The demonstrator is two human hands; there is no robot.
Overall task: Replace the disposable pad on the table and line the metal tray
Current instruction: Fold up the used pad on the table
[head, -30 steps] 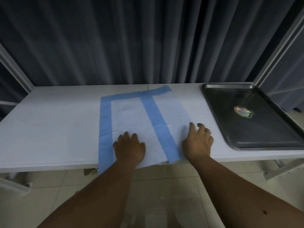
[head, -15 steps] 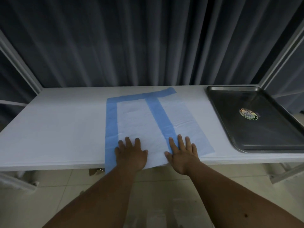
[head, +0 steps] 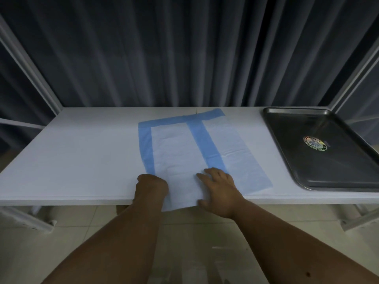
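Note:
A disposable pad (head: 180,148), white with blue borders, lies on the white table (head: 82,160), partly folded so one blue band runs down its middle. Its near edge hangs over the table's front edge. My left hand (head: 151,186) is curled into a fist at the pad's near left corner, gripping its blue edge. My right hand (head: 219,187) rests on the pad's near edge by the middle blue band, fingers apart, thumb under the overhanging edge. The metal tray (head: 287,144) sits bare at the table's right end, a round sticker inside it.
Dark pleated curtains (head: 184,54) hang right behind the table. White frame posts (head: 30,64) slant up at both back corners. Pale floor tiles (head: 194,242) show below the table's front edge, with the table's legs at either side.
My left hand has closed from flat into a fist at the pad's near left corner. My right hand slid left from the pad's right part to the middle blue band.

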